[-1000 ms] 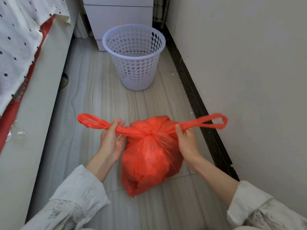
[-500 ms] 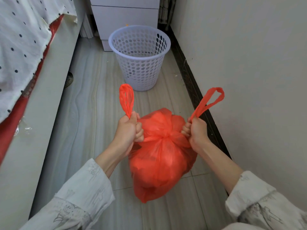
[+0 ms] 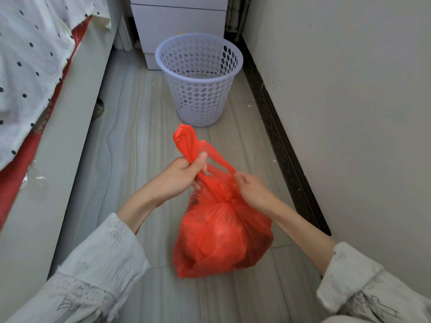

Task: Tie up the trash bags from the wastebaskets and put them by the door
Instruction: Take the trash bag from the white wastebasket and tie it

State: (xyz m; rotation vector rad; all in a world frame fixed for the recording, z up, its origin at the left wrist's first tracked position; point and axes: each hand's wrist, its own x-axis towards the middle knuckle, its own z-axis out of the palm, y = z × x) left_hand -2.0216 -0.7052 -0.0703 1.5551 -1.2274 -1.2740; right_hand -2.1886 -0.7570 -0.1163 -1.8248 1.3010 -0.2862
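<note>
At the bottom of the frame two pale sleeves reach in, and just above them, low in the centre, the red bag (image 3: 221,234) sits on the tiled floor (image 3: 130,141), full and rounded. Its neck is already cinched: a first knot (image 3: 227,201) shows where the plastic gathers to a point. Above the knot the left hand (image 3: 179,176) is clenched on one handle (image 3: 186,141), whose loop stands up past the thumb. The right hand (image 3: 253,191), centre right, pinches the other handle (image 3: 218,157), which runs as a taut strip up and leftward toward the left hand's loop. By the look of it, the two handles are being crossed for a second knot, so the tying is well along but not finished.

Farther off, in the upper centre, the white perforated basket (image 3: 198,80) stands with no liner in it, so this bag seems to be the one taken from it. Behind it is a white cabinet (image 3: 179,17). A bed edge (image 3: 58,117) with spotted cloth runs up the left side and a wall (image 3: 349,113) fills the right.

Left to do, as I judge it: finish the knot, then carry the bag to the door, which is not in view. Whether other baskets wait cannot be told.
</note>
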